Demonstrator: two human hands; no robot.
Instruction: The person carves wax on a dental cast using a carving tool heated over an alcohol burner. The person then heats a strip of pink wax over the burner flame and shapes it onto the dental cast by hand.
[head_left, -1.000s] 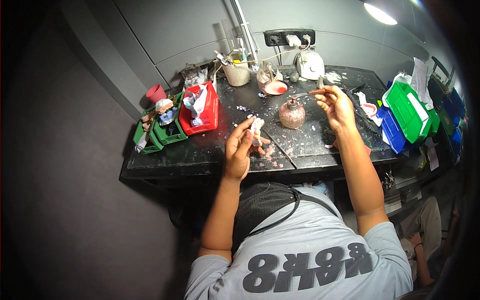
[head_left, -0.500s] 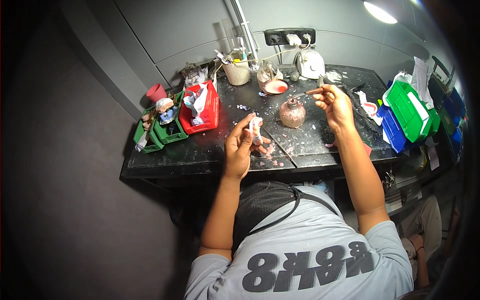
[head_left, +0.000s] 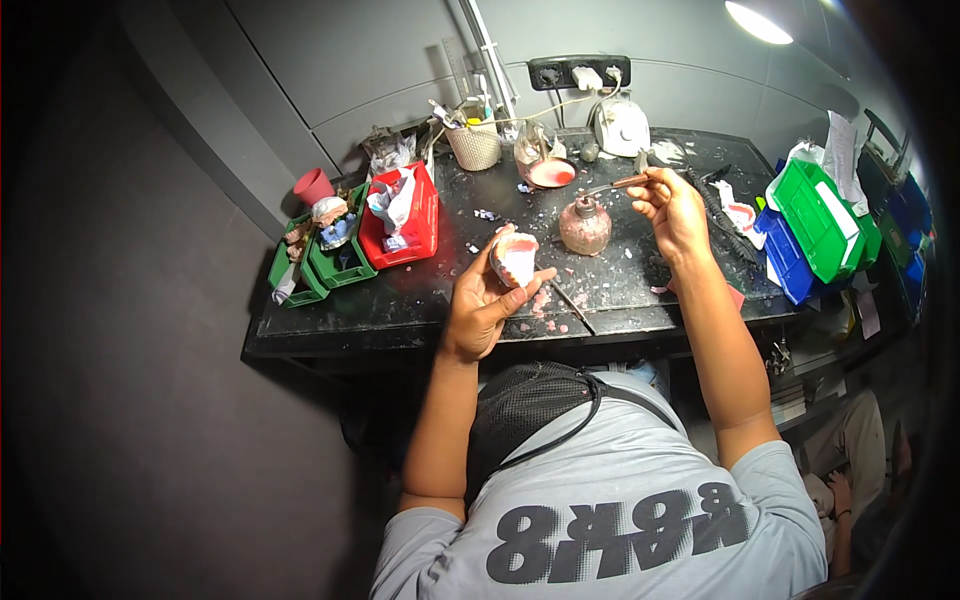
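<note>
My left hand (head_left: 476,318) is closed round a white dental model (head_left: 527,273) with pink material along its arch, its inner side turned up. In my right hand (head_left: 676,220) is a wax knife (head_left: 629,182) with a brown handle, gripped between thumb and fingers. Its metal blade points left, just over the neck of a round glass spirit burner (head_left: 585,232) smeared with pink; I cannot make out a flame. Another thin metal tool (head_left: 574,308) lies on the black bench, right of my left hand, among pink wax crumbs.
Left on the bench are a red bin (head_left: 428,225) and green bins (head_left: 318,292) with dental models. Behind stand a woven cup of tools (head_left: 473,148) and a dish of pink wax (head_left: 551,174). Green (head_left: 805,225) and blue trays (head_left: 790,262) are at right. Another person's hand (head_left: 840,490) shows lower right.
My left hand has turned the dental model from edge-on so that its inner side faces up. My right hand and the wax knife have hardly moved.
</note>
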